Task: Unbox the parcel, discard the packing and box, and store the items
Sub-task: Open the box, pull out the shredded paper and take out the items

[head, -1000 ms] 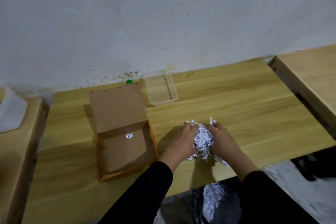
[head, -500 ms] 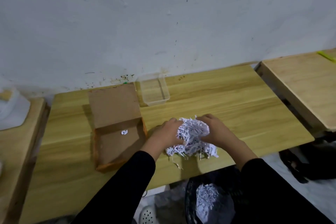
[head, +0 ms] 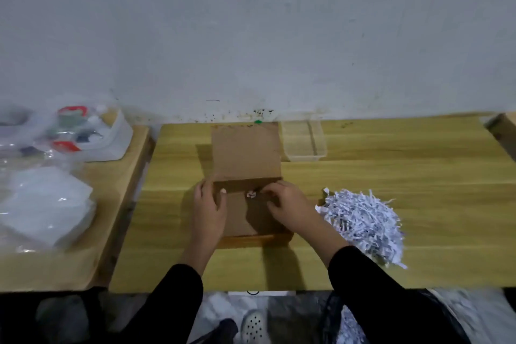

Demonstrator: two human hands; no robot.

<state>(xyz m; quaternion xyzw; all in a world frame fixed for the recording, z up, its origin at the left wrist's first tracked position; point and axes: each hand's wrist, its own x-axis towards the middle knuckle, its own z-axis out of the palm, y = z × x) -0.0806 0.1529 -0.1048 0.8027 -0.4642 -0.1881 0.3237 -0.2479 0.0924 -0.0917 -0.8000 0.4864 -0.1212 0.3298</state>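
An open brown cardboard box [head: 251,239] sits in the middle of the wooden table [head: 405,176], its lid [head: 245,151] laid back toward the wall. My left hand [head: 209,212] grips the box's left wall, thumb inside. My right hand [head: 290,207] reaches into the box with bent fingers just right of a small white paper scrap [head: 250,194] on the box floor. A heap of white shredded packing paper [head: 363,220] lies on the table to the right of the box, touching neither hand.
A clear plastic container [head: 304,139] stands by the wall behind the box. On the left table are clear plastic bags [head: 47,204] and a white tray of small items [head: 83,134]. A black bag holding shreds [head: 349,324] hangs below the table's front edge.
Both hands let go of the shredded paper, which now lies on the table, and moved left to the box. The view swung left.
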